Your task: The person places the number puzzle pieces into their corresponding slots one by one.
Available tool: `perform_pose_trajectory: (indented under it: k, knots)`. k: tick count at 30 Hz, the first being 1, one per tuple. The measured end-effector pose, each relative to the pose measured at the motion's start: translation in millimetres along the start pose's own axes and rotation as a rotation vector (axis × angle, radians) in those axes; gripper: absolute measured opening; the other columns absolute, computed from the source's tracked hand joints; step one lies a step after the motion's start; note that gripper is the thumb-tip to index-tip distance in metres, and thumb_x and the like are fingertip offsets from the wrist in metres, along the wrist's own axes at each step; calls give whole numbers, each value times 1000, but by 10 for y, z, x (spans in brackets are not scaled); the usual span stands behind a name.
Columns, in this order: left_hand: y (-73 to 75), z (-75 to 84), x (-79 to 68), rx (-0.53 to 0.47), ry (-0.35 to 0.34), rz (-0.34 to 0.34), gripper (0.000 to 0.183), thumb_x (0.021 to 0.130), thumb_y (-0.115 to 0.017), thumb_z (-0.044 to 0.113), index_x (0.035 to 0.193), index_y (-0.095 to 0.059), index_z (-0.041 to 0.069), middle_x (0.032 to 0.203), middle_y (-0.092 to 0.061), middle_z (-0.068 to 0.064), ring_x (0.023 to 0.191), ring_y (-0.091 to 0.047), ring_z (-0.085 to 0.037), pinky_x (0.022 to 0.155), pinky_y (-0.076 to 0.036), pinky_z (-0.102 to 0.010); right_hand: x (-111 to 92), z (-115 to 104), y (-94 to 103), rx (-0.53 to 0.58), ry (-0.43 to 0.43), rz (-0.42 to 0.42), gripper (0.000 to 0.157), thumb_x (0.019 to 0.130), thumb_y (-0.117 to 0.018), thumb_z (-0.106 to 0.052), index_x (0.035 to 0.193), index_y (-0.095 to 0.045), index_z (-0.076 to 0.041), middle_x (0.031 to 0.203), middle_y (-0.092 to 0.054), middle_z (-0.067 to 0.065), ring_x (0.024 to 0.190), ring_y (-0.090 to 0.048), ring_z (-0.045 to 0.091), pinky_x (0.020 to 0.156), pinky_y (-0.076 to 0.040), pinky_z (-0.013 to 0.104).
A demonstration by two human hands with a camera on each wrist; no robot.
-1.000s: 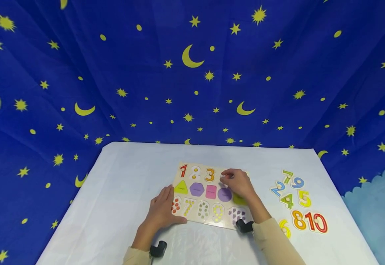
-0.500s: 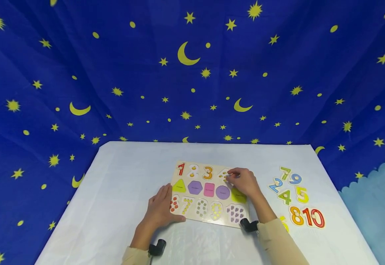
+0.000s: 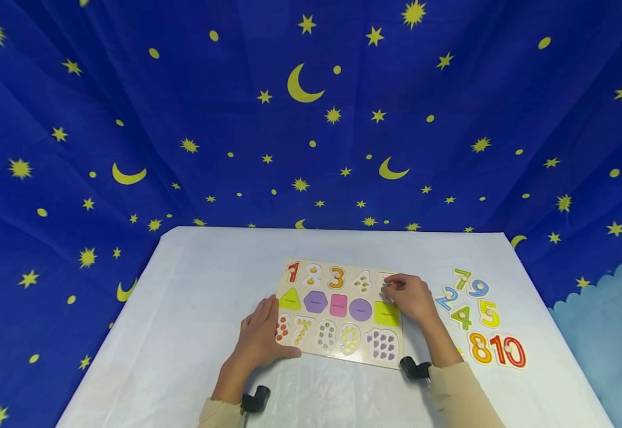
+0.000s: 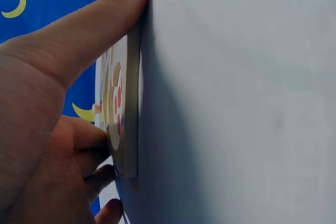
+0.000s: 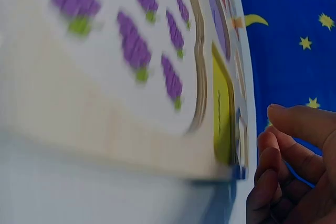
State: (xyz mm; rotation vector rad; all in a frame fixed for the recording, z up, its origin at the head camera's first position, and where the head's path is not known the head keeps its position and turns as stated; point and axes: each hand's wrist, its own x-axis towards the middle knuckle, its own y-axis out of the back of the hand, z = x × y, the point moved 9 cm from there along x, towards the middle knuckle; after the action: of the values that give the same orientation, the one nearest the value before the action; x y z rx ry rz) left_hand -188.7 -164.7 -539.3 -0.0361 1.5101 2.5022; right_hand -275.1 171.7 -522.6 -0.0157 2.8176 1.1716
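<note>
The left hand (image 3: 260,336) is bracing the near-left corner of a wooden number puzzle board (image 3: 339,321), thumb and fingers spread wide. The board is lying mid-table (image 3: 220,267). The right hand (image 3: 411,295) is curling its fingers at the far-right corner; whether they are pinching anything cannot be told.
</note>
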Motion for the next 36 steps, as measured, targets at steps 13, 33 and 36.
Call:
perform_pose_trajectory:
  k: [13,33,36]
  knots:
    - [15,1,-13,2,-6,1,130,57,-83,61,151,-20,-3,157,-19,-17,143,-16,-32,104,-22,-56,-69,306,281,1,-44,92,28,87,-69,-26,107,-71,-7,82,-63,5,64,-56,18,56,-45,31]
    - [9,7,-13,3,-1,-12,128,59,-83,59,151,-18,-2,157,-18,-16,143,-14,-32,105,-22,-54,-193,625,730,-67,-110,222,26,87,-69,-25,104,-71,-5,77,-62,5,63,-52,19,56,-39,32]
    - [19,1,-8,0,-1,-9,128,60,-83,59,151,-19,-2,157,-18,-16,143,-14,-31,105,-22,-54,-208,687,762,-65,-132,232,28,88,-69,-26,106,-71,-5,78,-62,5,68,-52,21,60,-37,33]
